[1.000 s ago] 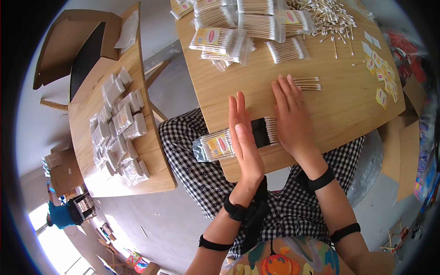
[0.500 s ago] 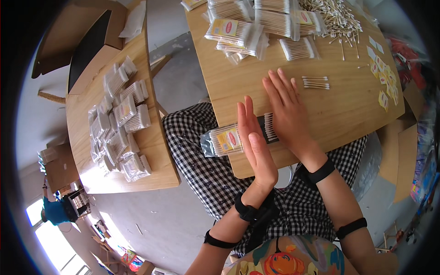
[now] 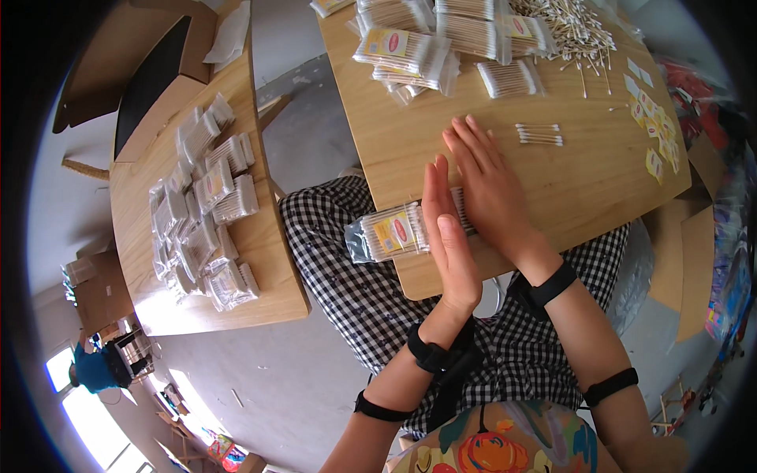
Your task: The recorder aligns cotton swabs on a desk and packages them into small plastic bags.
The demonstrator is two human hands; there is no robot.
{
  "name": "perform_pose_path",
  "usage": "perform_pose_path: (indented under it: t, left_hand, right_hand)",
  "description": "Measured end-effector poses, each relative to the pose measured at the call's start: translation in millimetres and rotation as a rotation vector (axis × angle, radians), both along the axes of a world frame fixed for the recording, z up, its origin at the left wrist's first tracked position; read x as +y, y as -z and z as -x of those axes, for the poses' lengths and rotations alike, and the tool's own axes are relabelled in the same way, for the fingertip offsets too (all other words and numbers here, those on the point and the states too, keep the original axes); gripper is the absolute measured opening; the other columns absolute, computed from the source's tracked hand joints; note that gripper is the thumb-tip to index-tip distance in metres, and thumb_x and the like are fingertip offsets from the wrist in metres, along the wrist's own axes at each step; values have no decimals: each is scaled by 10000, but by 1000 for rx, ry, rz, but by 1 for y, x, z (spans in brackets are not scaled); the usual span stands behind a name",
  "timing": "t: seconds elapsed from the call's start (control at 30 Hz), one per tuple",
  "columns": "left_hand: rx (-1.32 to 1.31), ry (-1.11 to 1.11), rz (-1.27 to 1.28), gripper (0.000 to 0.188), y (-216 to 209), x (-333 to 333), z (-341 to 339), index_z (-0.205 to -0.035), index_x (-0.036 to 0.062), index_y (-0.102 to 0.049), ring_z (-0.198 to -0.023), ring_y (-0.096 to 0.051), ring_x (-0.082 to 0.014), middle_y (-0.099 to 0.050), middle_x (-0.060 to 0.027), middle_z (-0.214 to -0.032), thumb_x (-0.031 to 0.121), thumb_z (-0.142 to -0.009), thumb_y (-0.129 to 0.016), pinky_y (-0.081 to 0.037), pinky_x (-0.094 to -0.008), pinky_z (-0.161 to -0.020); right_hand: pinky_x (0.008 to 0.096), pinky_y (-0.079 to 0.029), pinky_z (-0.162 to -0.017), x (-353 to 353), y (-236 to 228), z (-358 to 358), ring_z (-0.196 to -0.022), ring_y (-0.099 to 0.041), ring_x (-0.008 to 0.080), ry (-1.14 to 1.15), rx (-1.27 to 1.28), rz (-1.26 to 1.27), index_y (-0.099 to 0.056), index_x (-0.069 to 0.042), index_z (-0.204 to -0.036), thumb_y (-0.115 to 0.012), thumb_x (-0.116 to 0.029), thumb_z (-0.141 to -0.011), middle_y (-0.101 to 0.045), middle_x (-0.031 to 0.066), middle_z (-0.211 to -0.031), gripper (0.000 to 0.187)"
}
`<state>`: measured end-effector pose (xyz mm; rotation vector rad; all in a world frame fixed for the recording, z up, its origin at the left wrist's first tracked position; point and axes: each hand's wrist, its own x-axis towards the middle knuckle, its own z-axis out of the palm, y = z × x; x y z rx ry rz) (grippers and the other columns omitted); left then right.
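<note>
A clear bag of cotton swabs (image 3: 385, 236) with a yellow label card lies at the table's near left corner, partly overhanging the edge. My left hand (image 3: 451, 244) stands on edge at the bag's right end, fingers stretched out and pressing nothing between them. Just right of it, my right hand (image 3: 498, 201) is held flat and slanted, its fingers straight. A few white swab tips show in the narrow gap between the palms; the rest is hidden by the hands. Beyond my right hand lie several loose cotton swabs (image 3: 540, 135) in a small row.
Filled swab bags (image 3: 394, 49) are stacked at the far side, beside a heap of loose swabs (image 3: 572, 31). Yellow label cards (image 3: 654, 126) lie at the right. More filled bags (image 3: 213, 197) cover the left table, near an open cardboard box (image 3: 169, 87). A person (image 3: 98, 369) stands far left.
My two hands have come closer together, narrowing the gap over the swabs. More of the swabs and the dark strip between them is now covered.
</note>
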<state>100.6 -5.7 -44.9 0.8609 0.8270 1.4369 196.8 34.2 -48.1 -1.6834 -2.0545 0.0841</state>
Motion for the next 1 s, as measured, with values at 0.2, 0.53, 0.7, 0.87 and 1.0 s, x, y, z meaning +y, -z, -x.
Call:
perform_pose_path:
  t: [0.2,0.53,0.7,0.87,1.0]
  left_hand:
    - [82,-304,-11,593,-40,14,42,-1525,-23,-304,-1486,-330,-302,-376,-237,-1565,405,-1113,-295,-223,-406,-1250]
    - [321,-259,75,222,-43,-30,75,-1205,-3,-529,-962,-572,-149,-620,-89,-1040,165,-1066,-491,-464,-311,-929]
    - [1179,-343,-74,263,-22,14,98,-1218,-10,-561,-1125,-560,-296,-595,-153,-1205,169,-1025,-558,-435,-395,-983]
    - [1305,-198,235,367,-10,35,95,-898,-26,-616,-753,-611,-292,-644,-144,-793,292,-1056,-521,-469,-410,-690]
    - [1166,-110,433,473,-9,40,93,-812,-49,-613,-606,-577,-306,-647,-179,-714,328,-1070,-489,-468,-421,-609]
  right_hand:
    - [480,-281,-1228,-3,4,-4,-1487,-333,327,-8,-77,-2,-449,6,-1460,-481,-9,-913,-421,175,-1550,549]
    - [494,-294,-1225,0,6,4,-1487,-328,334,-7,-35,4,-445,16,-1456,-467,45,-904,-419,178,-1549,553]
    - [499,-288,-1231,-2,0,19,-1487,-327,337,-33,-82,27,-423,34,-1466,-461,68,-892,-424,191,-1542,575]
    - [497,-288,-1232,-1,3,23,-1484,-333,340,-34,-62,3,-414,39,-1470,-469,66,-893,-418,194,-1547,580]
    - [500,-302,-1223,-1,1,25,-1478,-345,344,-38,-50,6,-432,42,-1455,-480,53,-899,-422,201,-1543,558]
